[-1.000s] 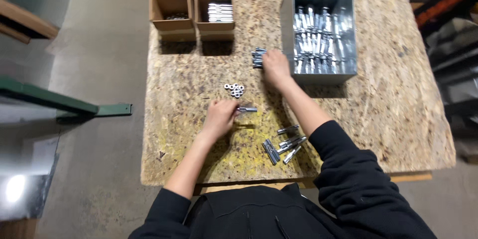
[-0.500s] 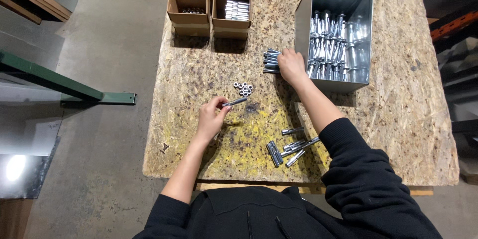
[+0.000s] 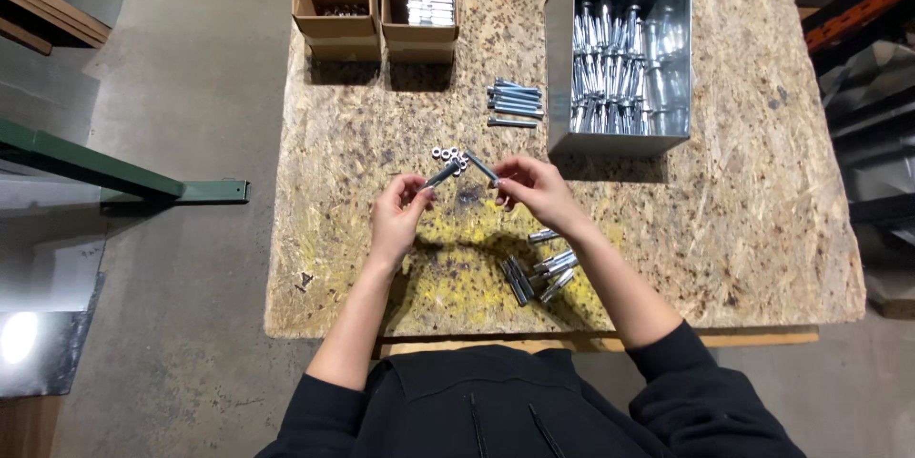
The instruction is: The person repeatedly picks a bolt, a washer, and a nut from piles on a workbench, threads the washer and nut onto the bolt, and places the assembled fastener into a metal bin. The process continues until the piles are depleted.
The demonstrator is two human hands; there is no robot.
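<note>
Over table middle, your left hand [image 3: 396,220] pinches bolt [image 3: 441,175], long axis tilted up-right toward nuts [image 3: 449,157] just above. Your right hand [image 3: 534,189] pinches second bolt [image 3: 481,167], axis tilted up-left, tips near meeting. Nuts nearer left hand. Bolt row [image 3: 515,103], bin [image 3: 624,43] farther up-right.

Lighting is even and moderately bright over the surface [image 3: 724,229], coming from overhead. Shadows are short and soft: dark patches lie just below the cardboard boxes [image 3: 334,0] and along the near wall of the metal bin [image 3: 562,58]. Glare shows on the bolts in the bin and on a bright reflective patch at the lower left floor [image 3: 19,339]. Focus is sharp across the centre; both hands appear without motion blur. The right edge falls dim. Slight wide-angle bending appears toward the corners.
</note>
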